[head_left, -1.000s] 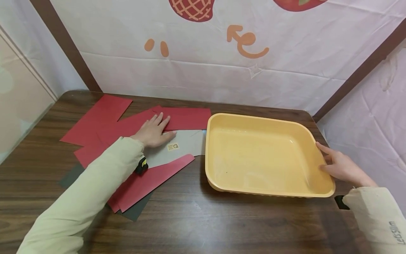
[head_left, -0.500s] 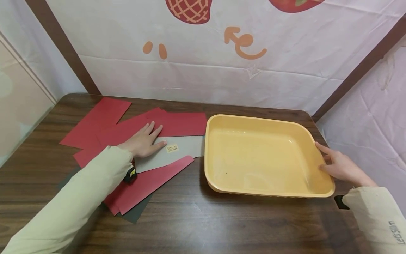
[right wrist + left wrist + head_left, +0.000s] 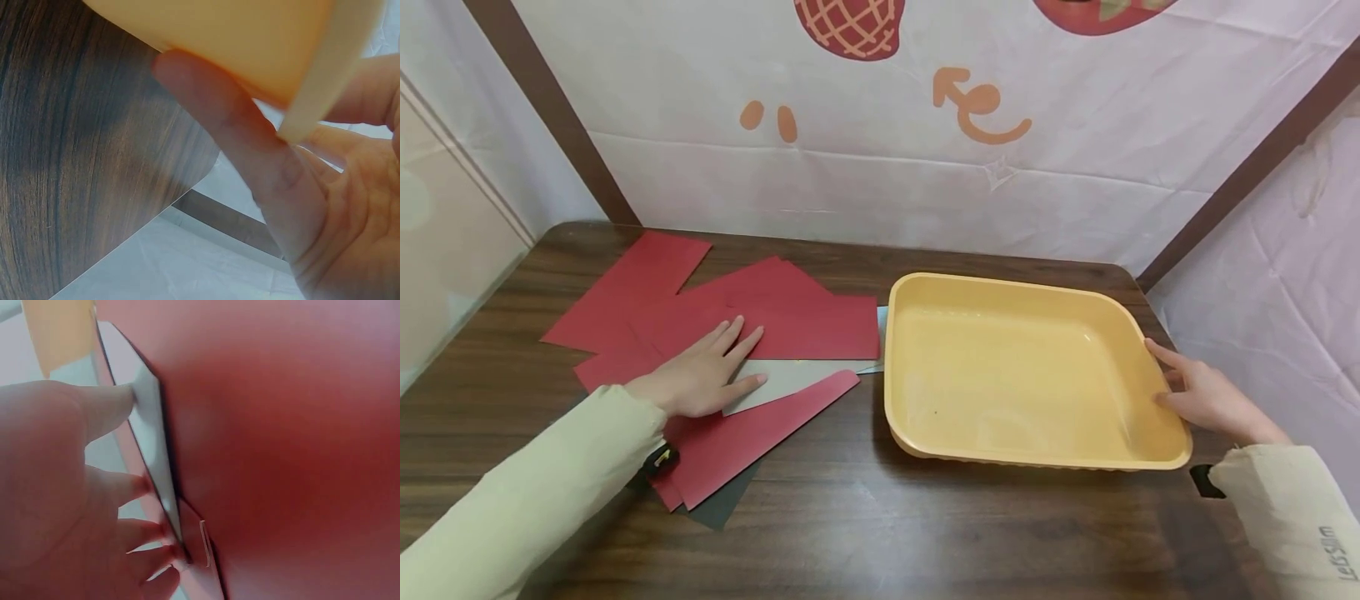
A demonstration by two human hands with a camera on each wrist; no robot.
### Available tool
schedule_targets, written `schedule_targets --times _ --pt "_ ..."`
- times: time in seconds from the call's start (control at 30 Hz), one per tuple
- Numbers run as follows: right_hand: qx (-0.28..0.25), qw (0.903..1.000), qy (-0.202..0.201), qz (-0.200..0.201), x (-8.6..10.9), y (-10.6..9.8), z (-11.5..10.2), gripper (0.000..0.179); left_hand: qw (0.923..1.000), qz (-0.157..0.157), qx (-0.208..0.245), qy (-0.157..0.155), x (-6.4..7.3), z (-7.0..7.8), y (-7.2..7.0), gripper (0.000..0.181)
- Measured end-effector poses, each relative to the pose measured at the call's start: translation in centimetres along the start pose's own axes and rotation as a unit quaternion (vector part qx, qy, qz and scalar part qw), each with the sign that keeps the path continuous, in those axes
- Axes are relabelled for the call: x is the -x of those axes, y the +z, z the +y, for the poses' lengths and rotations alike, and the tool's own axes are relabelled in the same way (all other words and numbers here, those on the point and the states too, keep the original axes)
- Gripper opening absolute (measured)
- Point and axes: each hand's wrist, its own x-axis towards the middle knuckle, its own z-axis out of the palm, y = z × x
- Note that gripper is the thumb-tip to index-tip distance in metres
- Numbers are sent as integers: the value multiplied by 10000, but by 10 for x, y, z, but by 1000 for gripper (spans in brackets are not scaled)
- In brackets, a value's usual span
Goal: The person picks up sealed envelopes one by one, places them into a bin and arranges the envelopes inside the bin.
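My left hand lies with spread, straight fingers on a pile of flat paper pieces that look like envelopes. Under its fingertips is a wide red envelope, which overlaps a light grey one. Another red piece with a rounded end slants out in front. In the left wrist view, the thumb of the left hand touches the pale strip beside a red surface. My right hand grips the right rim of a yellow plastic basin, the wall between thumb and fingers.
One more red piece lies at the far left of the pile. A dark sheet sticks out underneath. The brown wooden table ends at a printed cloth wall behind.
My left hand has slid left and toward me. The wide red envelope has come nearer with it and now covers the grey one's sticker. The right hand and the basin have stayed put.
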Motion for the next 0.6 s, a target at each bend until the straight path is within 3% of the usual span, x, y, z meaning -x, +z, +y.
schedule_targets --times 0.17,0.37,0.47,0.6 --pt "-56 10000 20 -2 -1 2 -1 82 9997 -101 -232 20 13 1 3 82" --pt "-31 10000 36 13 0 0 0 82 9996 -83 -280 55 17 4 2 82" --pt "46 10000 24 35 -1 -1 0 82 9996 146 -218 59 16 6 -2 77" --pt "95 9999 60 33 -1 -1 1 82 9961 835 -97 -251 9 11 -10 63"
